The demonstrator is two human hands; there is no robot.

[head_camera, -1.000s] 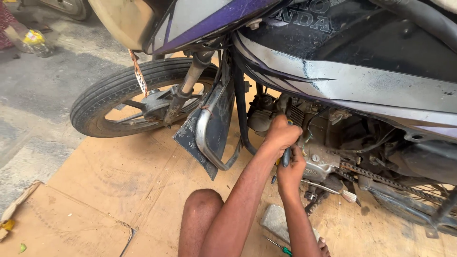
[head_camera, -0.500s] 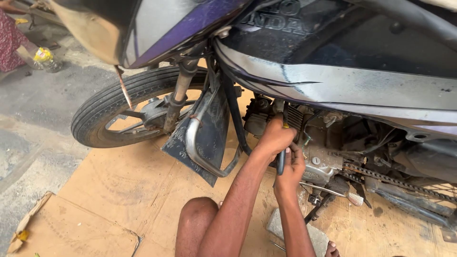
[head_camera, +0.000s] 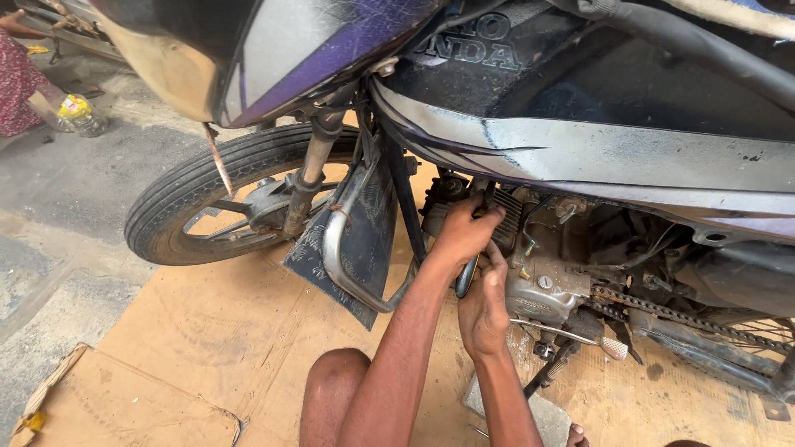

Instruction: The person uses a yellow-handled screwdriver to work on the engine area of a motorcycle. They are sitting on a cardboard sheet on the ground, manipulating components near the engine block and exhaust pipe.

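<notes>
both hands work at the grey finned metal engine (head_camera: pixel 538 248) of a purple and silver motorcycle (head_camera: pixel 580 124). the left hand (head_camera: pixel 462 233) is clenched over the engine's front, its grasp hidden. the right hand (head_camera: pixel 484 306), just below it, has its fingers wrapped around a dark-handled tool (head_camera: pixel 465 277) pointing up at the engine. flattened brown cardboard (head_camera: pixel 215 331) lies underneath, behind the black front tyre (head_camera: pixel 178 207).

The left hand (head_camera: pixel 464 233) has climbed from the lower crankcase to the finned grey metal engine cylinder (head_camera: pixel 507 217), fingers curled against it. The right hand (head_camera: pixel 484 305) (gripping a dark-handled tool (head_camera: pixel 466 276)) now sits directly beneath, while the black spoked front wheel (head_camera: pixel 225 197) has slid leftward in frame.
</notes>
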